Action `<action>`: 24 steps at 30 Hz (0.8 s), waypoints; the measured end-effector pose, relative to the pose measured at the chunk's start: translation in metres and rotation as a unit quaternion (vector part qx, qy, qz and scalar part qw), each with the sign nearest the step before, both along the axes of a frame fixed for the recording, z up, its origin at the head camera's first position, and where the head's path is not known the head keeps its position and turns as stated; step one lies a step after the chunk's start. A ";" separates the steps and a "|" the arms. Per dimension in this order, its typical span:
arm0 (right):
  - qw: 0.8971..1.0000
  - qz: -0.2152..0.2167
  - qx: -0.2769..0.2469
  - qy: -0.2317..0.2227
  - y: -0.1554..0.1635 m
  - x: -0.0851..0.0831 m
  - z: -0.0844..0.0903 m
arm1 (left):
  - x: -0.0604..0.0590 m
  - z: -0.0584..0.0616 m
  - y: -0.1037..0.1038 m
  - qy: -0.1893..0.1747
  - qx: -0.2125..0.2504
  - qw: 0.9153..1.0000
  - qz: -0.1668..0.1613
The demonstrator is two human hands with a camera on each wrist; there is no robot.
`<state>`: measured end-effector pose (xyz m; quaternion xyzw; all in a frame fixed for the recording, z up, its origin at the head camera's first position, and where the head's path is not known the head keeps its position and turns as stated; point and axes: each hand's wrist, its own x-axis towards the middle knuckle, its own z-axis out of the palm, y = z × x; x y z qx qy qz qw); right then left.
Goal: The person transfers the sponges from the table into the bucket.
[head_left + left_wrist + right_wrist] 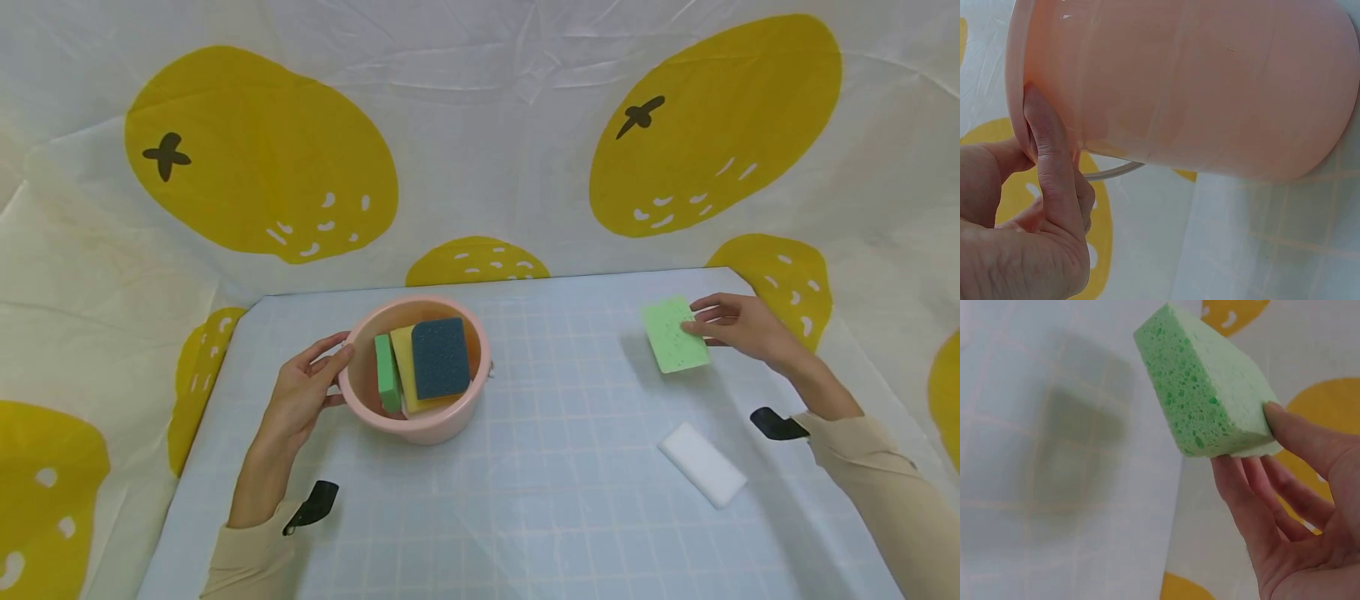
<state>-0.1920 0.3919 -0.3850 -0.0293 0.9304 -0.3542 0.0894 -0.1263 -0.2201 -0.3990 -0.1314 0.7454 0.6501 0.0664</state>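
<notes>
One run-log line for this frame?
left hand steadies pink bucket | right hand lifts green sponge | white sponge on table

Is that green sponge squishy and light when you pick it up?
Probably. The green sponge is full of open pores, so it likely squashes easily. The right hand holds it by one edge with fingertips alone, so it seems light, and rough enough not to slip.

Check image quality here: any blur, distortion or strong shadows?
Head view: wide-angle bending at the edges, otherwise sharp. Left wrist view: bucket fills the frame, soft and close. Right wrist view: sponge crisp, casting a soft shadow on the mat.
</notes>
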 end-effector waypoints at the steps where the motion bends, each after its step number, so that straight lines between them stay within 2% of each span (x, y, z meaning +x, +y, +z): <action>1: 1.000 -0.002 -0.002 -0.001 -0.002 -0.001 0.002 | 0.000 0.000 0.000 0.000 0.000 1.000 0.000; 15: 0.998 -0.027 -0.048 0.004 -0.038 -0.008 0.027 | 0.000 -0.003 0.000 0.005 -0.002 1.000 0.002; 24: 0.997 -0.032 -0.065 0.013 -0.062 -0.013 0.035 | -0.002 -0.005 0.000 0.006 -0.011 1.000 0.000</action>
